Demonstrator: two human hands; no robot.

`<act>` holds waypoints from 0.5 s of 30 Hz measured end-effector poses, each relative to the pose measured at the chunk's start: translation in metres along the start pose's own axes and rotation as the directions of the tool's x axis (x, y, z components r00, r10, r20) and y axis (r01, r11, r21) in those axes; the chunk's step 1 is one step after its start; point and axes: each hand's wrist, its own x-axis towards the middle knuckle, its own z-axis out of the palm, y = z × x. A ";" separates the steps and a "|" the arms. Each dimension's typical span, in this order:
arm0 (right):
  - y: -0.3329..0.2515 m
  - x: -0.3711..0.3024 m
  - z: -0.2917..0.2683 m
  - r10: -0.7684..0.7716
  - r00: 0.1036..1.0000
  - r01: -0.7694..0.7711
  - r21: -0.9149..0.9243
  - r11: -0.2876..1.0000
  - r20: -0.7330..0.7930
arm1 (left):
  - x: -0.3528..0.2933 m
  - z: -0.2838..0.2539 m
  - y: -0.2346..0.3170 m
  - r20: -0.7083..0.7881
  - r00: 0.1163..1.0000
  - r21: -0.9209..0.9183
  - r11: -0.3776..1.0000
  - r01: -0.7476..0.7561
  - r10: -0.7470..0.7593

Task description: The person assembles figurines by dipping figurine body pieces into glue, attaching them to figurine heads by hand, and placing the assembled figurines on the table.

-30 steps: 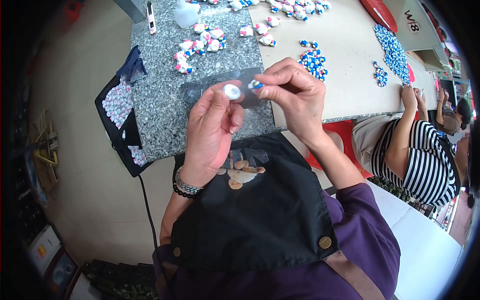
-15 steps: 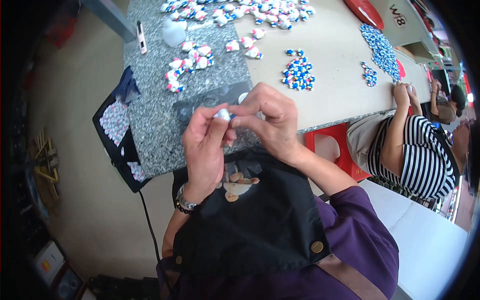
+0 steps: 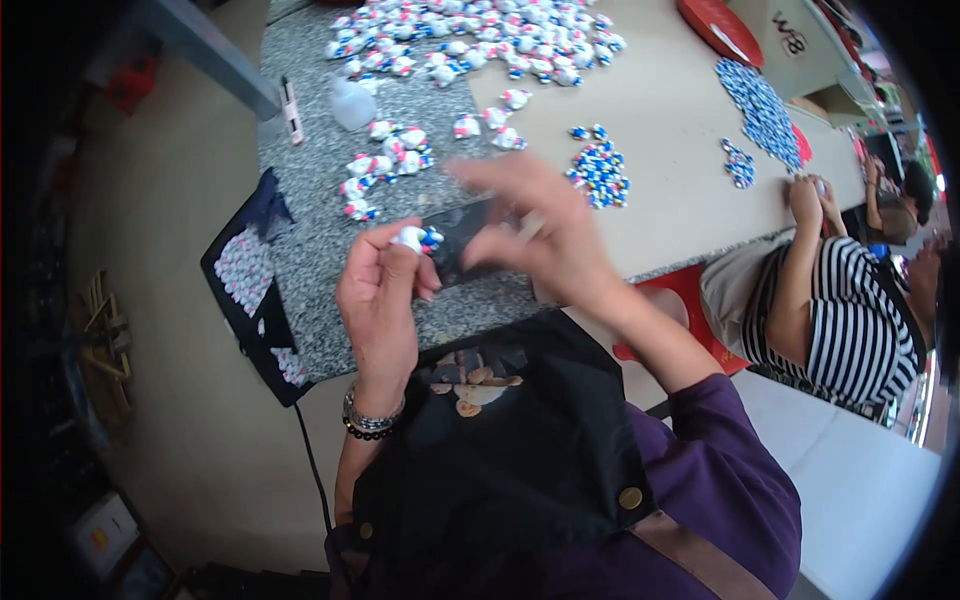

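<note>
Pinched between the thumb and fingers of my left hand [image 3: 378, 315] is a small white-and-blue figurine [image 3: 410, 238], its blue end pointing right. My right hand [image 3: 555, 225] is off to the right of it, smeared by motion, with thumb and forefinger spread apart. A whitish spot shows among its fingers; I cannot make out what it is. Under both hands lies a dark mat [image 3: 455, 228] on the grey speckled stone top. Beyond my left hand sits a cluster of white figurines [image 3: 405, 155] with pink and blue parts.
More figurines [image 3: 480, 40] cover the far side. Small blue-and-white pieces [image 3: 600, 175] lie heaped to the right. A translucent bottle [image 3: 353, 103] and a pink-and-black pen-like tool [image 3: 291, 110] stand left. White-pink pieces fill a black tray [image 3: 275, 335]. A co-worker in stripes [image 3: 840, 310] sits at right.
My right hand has let go of the figurine and moved away to the right, fingers opening. My left hand keeps the figurine and has shifted slightly left.
</note>
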 end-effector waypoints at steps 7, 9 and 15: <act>0.075 0.040 -0.074 0.032 0.999 -0.008 -0.833 0.554 0.012 | 0.036 -0.064 0.002 -0.274 0.934 0.539 0.841 -0.048 0.229; 0.082 0.045 -0.073 0.063 0.997 -0.006 -0.844 0.537 0.033 | 0.047 -0.062 0.001 -0.258 0.949 0.591 0.807 0.008 0.180; 0.088 0.050 -0.070 0.122 0.992 -0.034 -0.898 0.438 0.022 | 0.067 -0.051 0.000 -0.233 0.957 0.642 0.767 0.016 0.175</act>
